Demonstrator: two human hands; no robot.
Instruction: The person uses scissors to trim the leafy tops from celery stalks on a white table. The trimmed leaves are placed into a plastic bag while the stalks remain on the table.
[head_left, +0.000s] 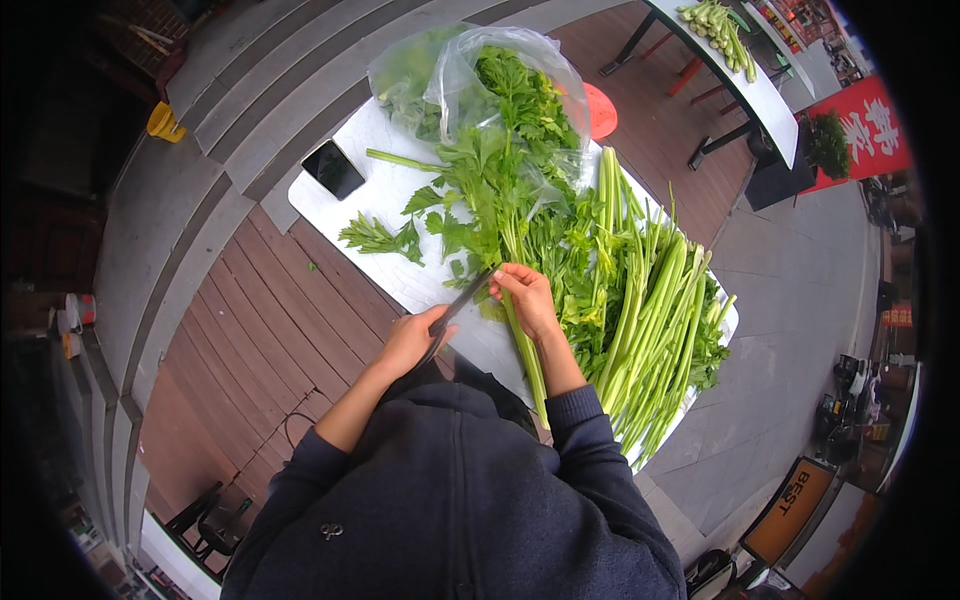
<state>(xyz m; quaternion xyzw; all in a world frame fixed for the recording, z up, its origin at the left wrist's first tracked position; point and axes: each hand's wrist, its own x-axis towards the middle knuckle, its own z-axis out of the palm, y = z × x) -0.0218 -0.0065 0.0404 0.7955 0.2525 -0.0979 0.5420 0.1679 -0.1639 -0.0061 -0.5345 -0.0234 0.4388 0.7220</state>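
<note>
My left hand (411, 339) grips a long, dark cutting tool (466, 296); whether it is a knife or scissors is unclear. Its tip points away from me, up to the fingers of my right hand (526, 296). That hand pinches at a bunch of leafy celery (511, 232), whose pale stalks run beneath it towards me. The exact pinched part is hidden. Right of it, a large pile of celery stalks (652, 315) covers the white tabletop (465, 330). Cut celery leaves (379, 236) lie to the left. At the far end, a clear plastic bag (457, 82) holds more leafy celery (521, 90).
A smartphone (333, 170) lies near the table's left corner. A red stool (600, 111) shows past the far edge. Stone steps (247, 135) rise at left above brown decking (277, 315). Another white table (772, 120) carries pale green vegetables (720, 34). A yellow bucket (165, 122) stands farther left.
</note>
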